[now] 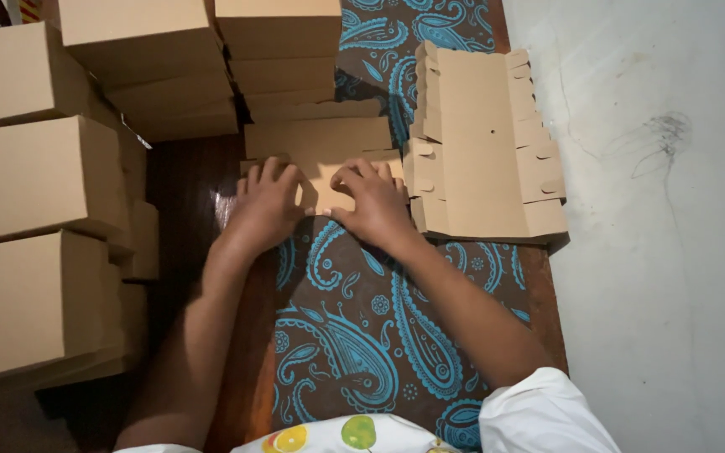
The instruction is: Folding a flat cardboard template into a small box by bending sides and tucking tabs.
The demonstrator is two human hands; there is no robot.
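A flat brown cardboard box blank (320, 144) lies on a brown cloth with a blue paisley pattern (362, 327). My left hand (266, 205) presses on its near left part, fingers spread. My right hand (372, 201) presses on its near right part beside the left hand. Both hands push down on the near flap, which looks partly folded. To the right of my right hand lies a stack of flat die-cut cardboard blanks (484, 143) with tabs along the sides.
Folded cardboard boxes are stacked at the left (35, 176) and at the back (279, 50). A dark wooden surface (186, 193) shows between them. A grey-white floor (665, 252) runs along the right.
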